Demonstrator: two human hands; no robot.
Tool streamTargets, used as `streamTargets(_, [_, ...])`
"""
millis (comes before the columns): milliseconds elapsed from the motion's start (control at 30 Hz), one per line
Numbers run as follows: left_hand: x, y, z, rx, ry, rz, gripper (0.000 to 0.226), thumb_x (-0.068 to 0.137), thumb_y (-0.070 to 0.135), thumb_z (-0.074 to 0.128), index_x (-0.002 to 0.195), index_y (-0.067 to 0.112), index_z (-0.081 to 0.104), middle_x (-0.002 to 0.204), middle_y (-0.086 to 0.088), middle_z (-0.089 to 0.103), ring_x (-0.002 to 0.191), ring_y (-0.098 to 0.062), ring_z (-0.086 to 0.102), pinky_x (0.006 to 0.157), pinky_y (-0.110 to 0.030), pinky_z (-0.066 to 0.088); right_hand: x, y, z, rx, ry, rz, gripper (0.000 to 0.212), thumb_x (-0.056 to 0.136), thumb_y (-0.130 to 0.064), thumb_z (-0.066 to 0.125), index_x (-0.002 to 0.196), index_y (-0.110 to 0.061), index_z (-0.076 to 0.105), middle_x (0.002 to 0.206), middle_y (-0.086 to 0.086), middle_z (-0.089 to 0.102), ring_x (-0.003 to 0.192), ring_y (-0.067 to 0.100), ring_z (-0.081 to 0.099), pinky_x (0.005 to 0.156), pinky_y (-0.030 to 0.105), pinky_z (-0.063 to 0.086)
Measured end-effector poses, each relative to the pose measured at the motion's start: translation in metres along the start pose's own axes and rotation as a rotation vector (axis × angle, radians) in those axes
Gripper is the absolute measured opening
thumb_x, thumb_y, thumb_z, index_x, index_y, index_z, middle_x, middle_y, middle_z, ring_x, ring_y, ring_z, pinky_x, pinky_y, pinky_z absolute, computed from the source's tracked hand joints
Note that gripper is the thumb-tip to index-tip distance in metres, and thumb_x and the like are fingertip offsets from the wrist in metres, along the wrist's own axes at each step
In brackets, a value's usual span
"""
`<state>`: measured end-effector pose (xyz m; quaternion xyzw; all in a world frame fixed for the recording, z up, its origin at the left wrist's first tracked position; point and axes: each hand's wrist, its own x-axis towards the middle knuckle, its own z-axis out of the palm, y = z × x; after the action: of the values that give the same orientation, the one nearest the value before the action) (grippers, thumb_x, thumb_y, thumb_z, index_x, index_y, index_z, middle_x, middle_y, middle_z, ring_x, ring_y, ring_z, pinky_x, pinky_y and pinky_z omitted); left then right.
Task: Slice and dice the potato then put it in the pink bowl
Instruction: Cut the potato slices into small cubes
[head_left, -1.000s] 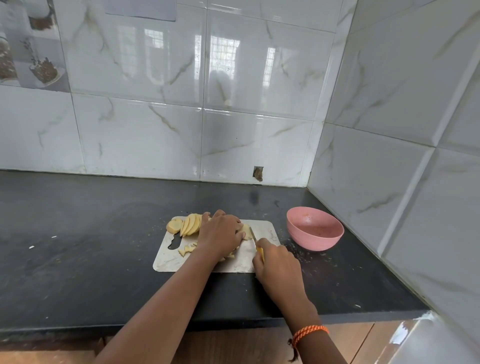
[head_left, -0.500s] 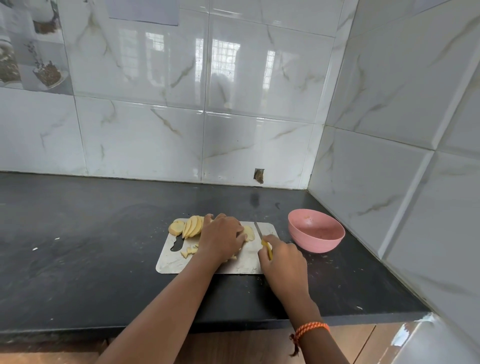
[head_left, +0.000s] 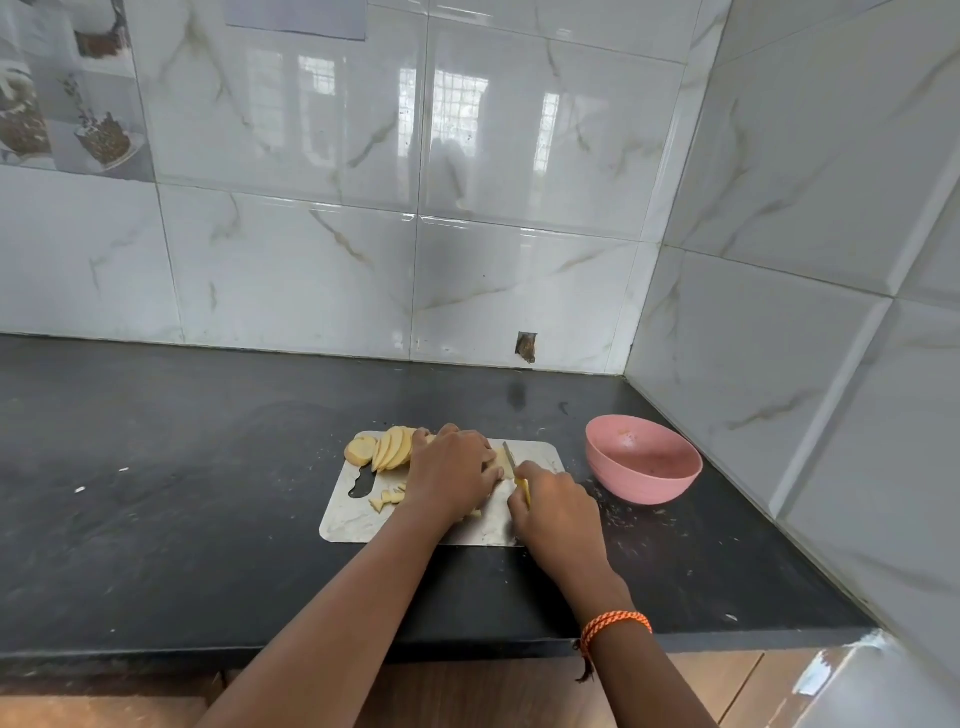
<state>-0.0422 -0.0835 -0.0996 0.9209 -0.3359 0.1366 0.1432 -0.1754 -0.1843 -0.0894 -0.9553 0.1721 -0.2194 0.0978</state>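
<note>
- Potato slices (head_left: 390, 448) lie fanned at the far left corner of the cutting board (head_left: 343, 519), parked out of the knife's way, presumably until their turn to be diced.
- At that row's left tip sits the rounded end piece (head_left: 360, 450), touching the slices.
- A few small diced bits (head_left: 388, 499) rest nearer the person, just beside the board's handle cut-out.
- The left hand (head_left: 451, 475) is arched over a stack of potato at the board's middle, fingers curled down and pressing it so it cannot slide; a pale edge of that piece (head_left: 500, 460) shows just past the knuckles.
- Tucked fingertips look like a deliberate guard, keeping them behind the blade's line.
- The right hand (head_left: 555, 501) is wrapped around the yellow handle of the knife (head_left: 509, 457), with the thin blade pointing away from the person and standing just beside the left hand's knuckles, right at the held piece.
- Whether the edge is already in the potato is hidden by the hands.
- The pink bowl (head_left: 644, 467) waits on the black counter (head_left: 156, 493) just right of the board, on the knife-hand side, handy for transferring the dice; no potato pieces are visible inside it.
- My judgement: dicing is in progress, with most slices uncut and the transfer not yet begun.
</note>
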Motion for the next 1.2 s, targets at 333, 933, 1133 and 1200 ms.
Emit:
streamTargets(333, [0.005, 0.000, 0.009, 0.053, 0.003, -0.024, 0.038, 0.100, 0.058, 0.052, 0.114, 0.032, 0.077, 0.125, 0.019, 0.070, 0.124, -0.015, 0.053, 0.114, -0.055, 0.029, -0.043, -0.006, -0.014, -0.015, 0.019, 0.037, 0.019, 0.101, -0.032, 0.044, 0.114, -0.025, 0.056, 0.096, 0.004, 0.065, 0.076, 0.025, 0.048, 0.065, 0.037, 0.035])
streamTargets(933, [0.004, -0.006, 0.012, 0.030, 0.045, -0.027, 0.035, 0.101, 0.050, 0.048, 0.084, 0.028, 0.070, 0.096, 0.015, 0.070, 0.112, -0.016, 0.055, 0.110, -0.052, 0.032, -0.004, 0.000, -0.004, 0.123, 0.084, 0.076, 0.034, 0.099, -0.030, 0.050, 0.130, -0.029, 0.062, 0.105, 0.008, 0.071, 0.096, 0.029, 0.063, 0.073, 0.038, 0.043])
streamTargets(1133, [0.005, -0.005, 0.013, 0.029, 0.040, -0.025, 0.034, 0.102, 0.048, 0.047, 0.087, 0.029, 0.072, 0.096, 0.016, 0.069, 0.111, -0.016, 0.053, 0.107, -0.052, 0.033, 0.002, -0.001, 0.001, 0.101, 0.056, 0.057, 0.034, 0.098, -0.030, 0.049, 0.130, -0.030, 0.061, 0.105, 0.009, 0.070, 0.098, 0.031, 0.062, 0.070, 0.038, 0.038])
streamTargets(1200, [0.005, -0.005, 0.015, 0.031, 0.045, -0.030, 0.034, 0.101, 0.049, 0.047, 0.087, 0.030, 0.072, 0.097, 0.016, 0.069, 0.112, -0.015, 0.053, 0.108, -0.052, 0.033, 0.002, -0.001, 0.002, 0.075, 0.030, 0.047, 0.028, 0.097, -0.029, 0.049, 0.122, -0.028, 0.062, 0.101, 0.009, 0.069, 0.097, 0.032, 0.063, 0.067, 0.037, 0.036])
